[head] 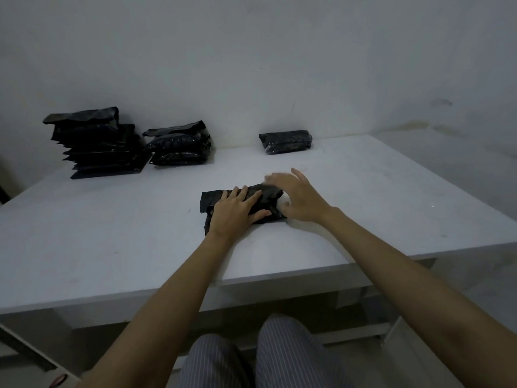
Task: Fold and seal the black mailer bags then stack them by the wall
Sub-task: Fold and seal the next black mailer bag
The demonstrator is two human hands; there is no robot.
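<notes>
Your right hand (298,198) fingertips are motion-blurred; your left hand (237,212) hides the middle of the mailer bag (268,193). Seal state unreadable.

Nothing readable is showing — no text, label, brand or number is standing out on any surface; all blank.

Left hand (236,212) flat on mailer bag (268,193); right hand (300,198) open beside; stacks (95,144) by wall.
</notes>
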